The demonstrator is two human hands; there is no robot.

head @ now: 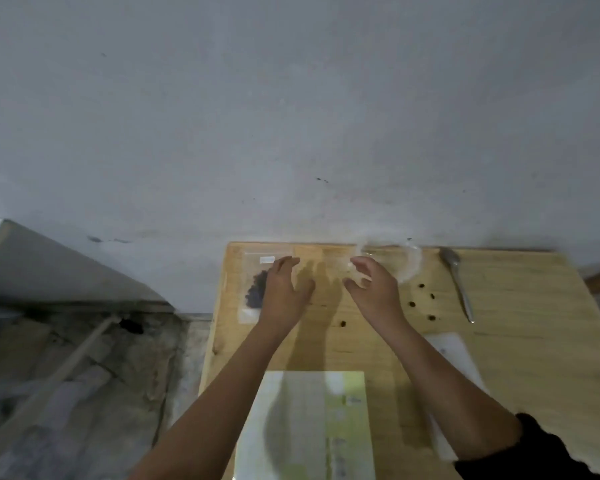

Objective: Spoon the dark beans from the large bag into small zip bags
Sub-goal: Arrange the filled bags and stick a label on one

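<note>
Wall (291, 116): grey, scuffed plaster that fills the upper half of the view; the table stands against it.
Floor (84, 358): rough and littered to the left of the table, with a pale wooden stick (73, 358) lying across it.
Table (516, 341): light wood with bare grain.
Printed sheet (309, 427): white and green, flat at the near edge.
Left grip (284, 289): released, fingers spread, over the right part of the small zip bag.
Right grip (371, 289): fingers curved at the edge of the clear plastic bag; the blur hides whether they pinch it.
Clear plastic bag (406, 268): crumpled, at the far edge by the wall.
Small zip bag (253, 282): flat at the far left corner, with dark beans (255, 292) inside.
Spoon (459, 282): metal, lying alone right of the clear bag.
Loose beans (412, 304): a few scattered between the right grip and the spoon.
</note>
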